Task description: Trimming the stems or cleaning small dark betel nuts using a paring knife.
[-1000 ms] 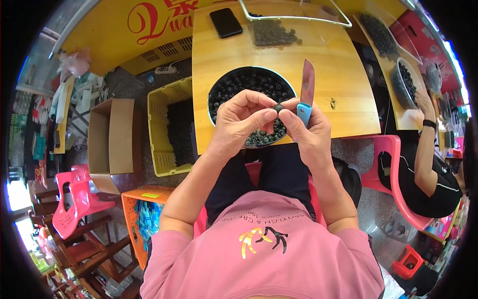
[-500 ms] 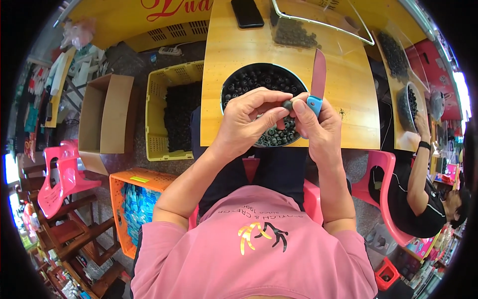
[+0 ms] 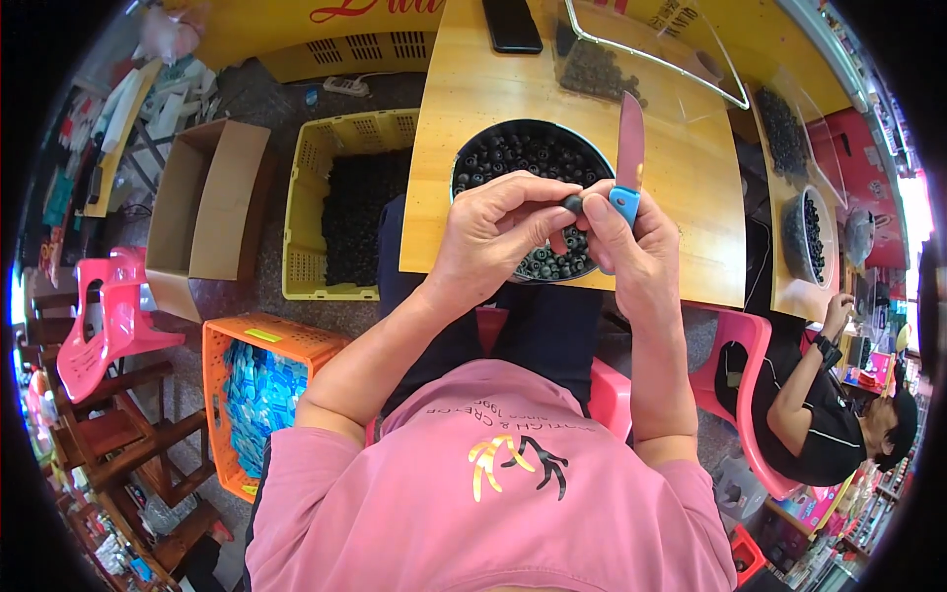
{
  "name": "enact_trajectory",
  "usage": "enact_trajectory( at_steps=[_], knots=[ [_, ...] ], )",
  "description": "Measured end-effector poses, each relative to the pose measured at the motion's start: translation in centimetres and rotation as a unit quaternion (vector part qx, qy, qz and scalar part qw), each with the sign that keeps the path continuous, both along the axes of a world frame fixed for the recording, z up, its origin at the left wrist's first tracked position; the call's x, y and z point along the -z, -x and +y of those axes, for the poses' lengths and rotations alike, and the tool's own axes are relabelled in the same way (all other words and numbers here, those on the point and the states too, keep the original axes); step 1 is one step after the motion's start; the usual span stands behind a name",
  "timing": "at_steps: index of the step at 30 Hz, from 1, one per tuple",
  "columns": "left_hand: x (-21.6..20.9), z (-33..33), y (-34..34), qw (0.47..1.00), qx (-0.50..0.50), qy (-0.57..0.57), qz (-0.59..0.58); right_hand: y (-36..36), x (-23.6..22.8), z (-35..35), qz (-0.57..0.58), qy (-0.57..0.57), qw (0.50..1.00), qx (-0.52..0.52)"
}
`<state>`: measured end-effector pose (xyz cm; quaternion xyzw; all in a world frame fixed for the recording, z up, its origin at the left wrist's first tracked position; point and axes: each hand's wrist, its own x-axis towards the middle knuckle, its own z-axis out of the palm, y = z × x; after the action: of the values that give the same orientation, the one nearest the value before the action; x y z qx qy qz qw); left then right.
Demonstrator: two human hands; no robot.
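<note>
My left hand [image 3: 493, 222] pinches a small dark round piece [image 3: 572, 203], rubber-like, between thumb and fingertips. Right beside it, my right hand [image 3: 641, 247] is closed on the blue handle of a knife [image 3: 629, 148], its blade pointing up and away from me. The right thumb rests against or very near the piece; exact contact is hard to make out. Below both hands, a round bowl [image 3: 528, 121] at the table's near edge holds many similar dark pieces, several showing holes. My hands cover part of the bowl.
On the wooden table [image 3: 710, 237] lie a black phone [image 3: 512, 26] and a clear bin [image 3: 602, 74] of dark pieces. To the left stand a yellow crate [image 3: 306, 237], a cardboard box [image 3: 227, 212] and an orange crate [image 3: 219, 414]. A co-worker [image 3: 819, 424] sits at right.
My view has shifted slightly, so the surroundings sit differently in the picture. Both hands keep their grip on piece and knife. The co-worker's hand has drawn back from the basin at the right.
</note>
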<state>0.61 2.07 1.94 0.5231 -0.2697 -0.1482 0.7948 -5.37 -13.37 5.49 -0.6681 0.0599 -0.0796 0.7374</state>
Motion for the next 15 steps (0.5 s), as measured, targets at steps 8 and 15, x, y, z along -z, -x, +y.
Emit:
enact_trajectory(
  at_steps=[8,15],
  knots=[
    [-0.6,-0.4,0.6,0.997,0.011,0.041,0.07,0.4,0.2,-0.9,-0.123,0.235,0.964,0.03],
    [-0.5,-0.5,0.4,0.997,0.018,0.028,0.071,1.1,-0.2,-1.3,-0.173,0.453,0.874,0.033]
  ],
)
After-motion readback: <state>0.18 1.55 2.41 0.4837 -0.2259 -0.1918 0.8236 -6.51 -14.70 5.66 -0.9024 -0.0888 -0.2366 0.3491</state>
